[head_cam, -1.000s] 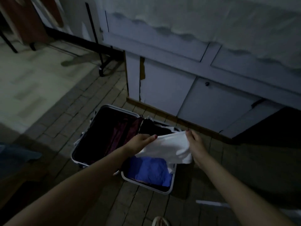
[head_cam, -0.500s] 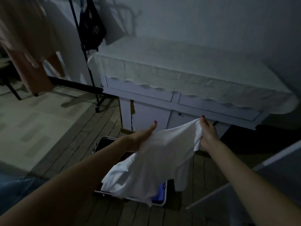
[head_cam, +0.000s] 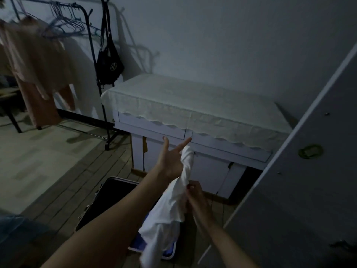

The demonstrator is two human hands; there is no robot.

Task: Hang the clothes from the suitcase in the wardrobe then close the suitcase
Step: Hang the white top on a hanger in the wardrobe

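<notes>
A white garment (head_cam: 170, 207) hangs in a twisted bunch above the open suitcase (head_cam: 108, 196) on the floor. My left hand (head_cam: 171, 160) is raised and holds the garment's top end, with thumb and forefinger stretched out. Just below it, my right hand (head_cam: 196, 196) pinches the cloth lower down. A blue garment (head_cam: 138, 244) lies in the suitcase's near half, partly hidden by the white one. At the upper left stands a black clothes rack (head_cam: 92, 55) with several bare hangers (head_cam: 63, 28) and peach clothes (head_cam: 36, 68) hanging on it.
A black bag (head_cam: 109, 62) hangs on the rack's end post. A white cabinet under a pale cloth (head_cam: 193, 107) stands against the wall behind the suitcase. A grey door panel (head_cam: 309, 180) fills the right side, close to my right arm.
The white garment was spread wide between both hands; now it is gathered into one hanging bunch. My right hand has dropped below my left, and the view has tilted up towards the rack.
</notes>
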